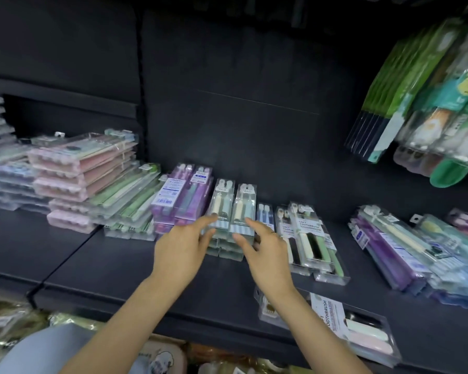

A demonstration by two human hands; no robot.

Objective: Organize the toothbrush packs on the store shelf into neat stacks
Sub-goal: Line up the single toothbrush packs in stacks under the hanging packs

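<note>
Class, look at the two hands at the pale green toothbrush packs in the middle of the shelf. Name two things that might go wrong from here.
1. The pale green packs sit in two tall side-by-side stacks; a push from the left hand or right hand might topple or skew them.
2. A loose pack lies at the shelf's front edge beside the right forearm, which might knock it off.
</note>
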